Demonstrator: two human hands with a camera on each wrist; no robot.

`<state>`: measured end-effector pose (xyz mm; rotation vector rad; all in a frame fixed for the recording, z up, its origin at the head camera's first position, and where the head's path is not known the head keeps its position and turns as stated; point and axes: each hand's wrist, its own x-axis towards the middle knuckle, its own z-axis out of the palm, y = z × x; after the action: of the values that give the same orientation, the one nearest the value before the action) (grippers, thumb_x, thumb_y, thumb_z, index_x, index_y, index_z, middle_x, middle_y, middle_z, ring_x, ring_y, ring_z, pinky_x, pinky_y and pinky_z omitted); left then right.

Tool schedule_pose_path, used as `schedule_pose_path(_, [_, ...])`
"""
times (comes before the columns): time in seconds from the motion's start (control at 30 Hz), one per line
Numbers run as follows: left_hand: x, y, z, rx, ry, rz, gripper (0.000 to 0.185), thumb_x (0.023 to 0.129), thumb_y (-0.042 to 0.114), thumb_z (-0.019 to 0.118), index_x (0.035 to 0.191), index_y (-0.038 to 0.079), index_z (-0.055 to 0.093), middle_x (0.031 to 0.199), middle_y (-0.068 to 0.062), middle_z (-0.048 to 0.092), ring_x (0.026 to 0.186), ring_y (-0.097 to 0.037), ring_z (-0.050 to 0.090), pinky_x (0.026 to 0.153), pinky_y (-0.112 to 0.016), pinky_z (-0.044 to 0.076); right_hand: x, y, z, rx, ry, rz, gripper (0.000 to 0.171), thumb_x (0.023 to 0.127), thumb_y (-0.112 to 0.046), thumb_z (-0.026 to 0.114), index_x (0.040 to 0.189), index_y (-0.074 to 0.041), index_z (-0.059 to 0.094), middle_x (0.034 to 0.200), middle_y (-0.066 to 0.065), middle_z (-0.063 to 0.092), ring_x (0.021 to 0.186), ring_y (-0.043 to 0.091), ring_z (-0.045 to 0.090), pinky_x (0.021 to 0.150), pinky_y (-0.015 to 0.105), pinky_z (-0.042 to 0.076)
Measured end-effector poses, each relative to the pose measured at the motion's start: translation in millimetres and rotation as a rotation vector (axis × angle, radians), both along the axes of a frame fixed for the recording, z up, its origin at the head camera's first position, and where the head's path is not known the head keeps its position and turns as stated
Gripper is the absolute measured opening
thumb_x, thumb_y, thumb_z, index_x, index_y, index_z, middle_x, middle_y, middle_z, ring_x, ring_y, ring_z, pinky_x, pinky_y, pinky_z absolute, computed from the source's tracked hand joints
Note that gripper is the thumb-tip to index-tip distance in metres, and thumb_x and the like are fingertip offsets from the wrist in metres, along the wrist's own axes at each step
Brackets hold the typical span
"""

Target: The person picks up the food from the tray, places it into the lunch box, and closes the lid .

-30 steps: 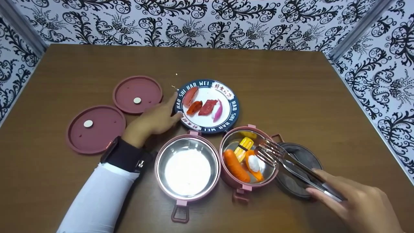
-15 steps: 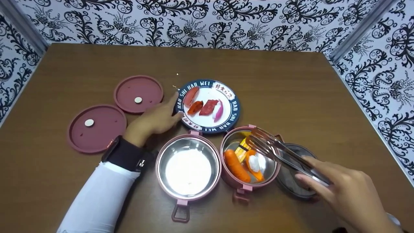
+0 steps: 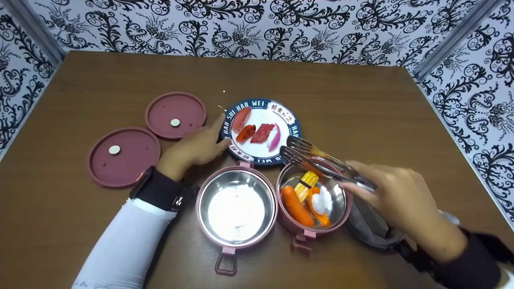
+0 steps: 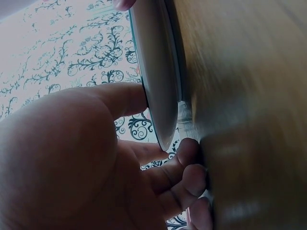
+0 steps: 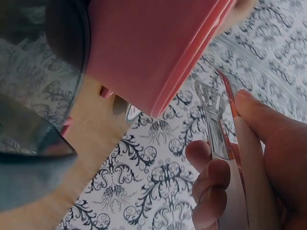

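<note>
Forward over the last second have come the tongs (image 3: 317,160), from above the right-hand container to the near right rim of the plate (image 3: 295,120), their two toothed ends slightly parted and nothing between them. The right hand (image 3: 395,196) grips the tongs' handles, fingers curled round them. The left hand (image 3: 196,146) has kept its place at the plate's left edge, thumb on the rim and fingers resting bent on the tabletop (image 3: 361,100); it steadies the plate without closing round it. Four red and pink food pieces (image 3: 257,130) lie on the plate, near the middle of the tabletop. Just nearer stand two pink steel containers: the left one (image 3: 236,208) empty, the right one (image 3: 311,196) holding a carrot, corn and an egg piece. Two pink lids (image 3: 148,136) lie toward the left edge.
</note>
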<state>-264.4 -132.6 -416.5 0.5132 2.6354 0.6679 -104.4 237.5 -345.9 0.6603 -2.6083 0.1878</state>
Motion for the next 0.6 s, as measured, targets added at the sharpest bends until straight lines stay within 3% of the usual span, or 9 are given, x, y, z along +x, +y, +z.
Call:
schedule_pose_path(0.1, [-0.9,1,0.3,-0.001,-0.002,-0.002,0.081,0.104,0.046,0.043,0.162,0.012,-0.001,0.162,-0.019,0.030,0.148,-0.036,0.033,0.120,-0.052,0.029,-14.3,-6,4.2,0.040,-0.025,0.011,0.041,0.078,-0.037,0.082,0.114,-0.017,0.076,0.078,0.002,0.076,0.047,0.006,0.043,0.043,0.027,0.034])
schedule_pose_path(0.3, [-0.7,1,-0.9,0.003,0.003,0.000,0.081,0.103,0.046,0.044,0.162,0.011,-0.001,0.163,-0.018,0.029,0.149,-0.035,0.032,0.120,-0.051,0.029,-40.2,-20,9.7,0.110,-0.104,0.023,0.041,0.083,-0.040,0.079,0.115,-0.016,0.075,0.073,0.002,0.073,0.048,0.012,0.050,0.043,0.029,0.034])
schedule_pose_path(0.47, [-0.3,1,-1.3,0.013,-0.001,0.014,0.082,0.103,0.046,0.045,0.162,0.013,-0.001,0.163,-0.017,0.030,0.148,-0.034,0.035,0.120,-0.052,0.031,-59.0,-33,11.6,0.141,-0.151,0.037,0.042,0.086,-0.044,0.076,0.116,-0.014,0.075,0.068,0.001,0.069,0.049,0.013,0.052,0.044,0.030,0.037])
schedule_pose_path(0.6, [-1.3,1,-2.7,0.010,0.002,0.012,0.082,0.103,0.046,0.045,0.162,0.013,-0.001,0.163,-0.018,0.029,0.148,-0.036,0.034,0.120,-0.052,0.029,-72.2,-41,10.6,0.153,-0.198,0.036,0.045,0.087,-0.045,0.075,0.118,-0.012,0.074,0.074,0.003,0.073,0.054,0.018,0.060,0.047,0.035,0.044])
